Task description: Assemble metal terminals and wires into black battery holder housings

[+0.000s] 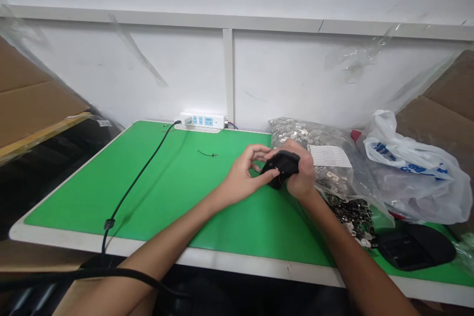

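A black rounded part [285,164] is held above the green tabletop [166,192], a little right of centre. My left hand [250,170] grips its left side, the thumb pressed near a small metal piece and a bit of red wire. Wrapped round the right side of the same part is my right hand [301,168]. Just behind my right hand lies a clear bag of small metal pieces [292,131] with a white label. More loose metal pieces [353,217] spill from the bag beside my right forearm.
A white power strip [207,121] with a black cable [140,185] stands at the back edge. A thin wire [205,153] lies left of my hands. On the right are a white plastic bag [425,177] and a black shell [418,247]. Cardboard boxes flank the table.
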`<state>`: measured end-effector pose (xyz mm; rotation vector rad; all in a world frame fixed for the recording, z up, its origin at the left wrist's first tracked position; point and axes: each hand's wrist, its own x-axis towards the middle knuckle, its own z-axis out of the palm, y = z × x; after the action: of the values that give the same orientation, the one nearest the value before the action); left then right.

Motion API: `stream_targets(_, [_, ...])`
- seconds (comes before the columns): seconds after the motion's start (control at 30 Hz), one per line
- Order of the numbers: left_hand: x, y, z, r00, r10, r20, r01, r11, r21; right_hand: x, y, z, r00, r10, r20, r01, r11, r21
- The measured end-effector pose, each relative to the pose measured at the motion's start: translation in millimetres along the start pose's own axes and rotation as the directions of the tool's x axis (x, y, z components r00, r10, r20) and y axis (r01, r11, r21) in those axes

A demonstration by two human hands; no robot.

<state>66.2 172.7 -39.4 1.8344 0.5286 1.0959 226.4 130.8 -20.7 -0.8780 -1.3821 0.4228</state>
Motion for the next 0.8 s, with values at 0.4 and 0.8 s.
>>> stream_targets(0.4, [1, 18, -28.5, 0.867, 0.386, 0.314, -0.482, 0.807, 0.34, -6, -13, -10, 0.839, -0.49, 0.237, 0.537, 0.815, -0.219])
stream_targets(0.8, [-3, 23, -31.3, 0.777, 0.503, 0.379, -0.63, 0.639, 0.442, -5, -12, -7, 0.862, -0.494, 0.113, 0.506, 0.848, -0.158])
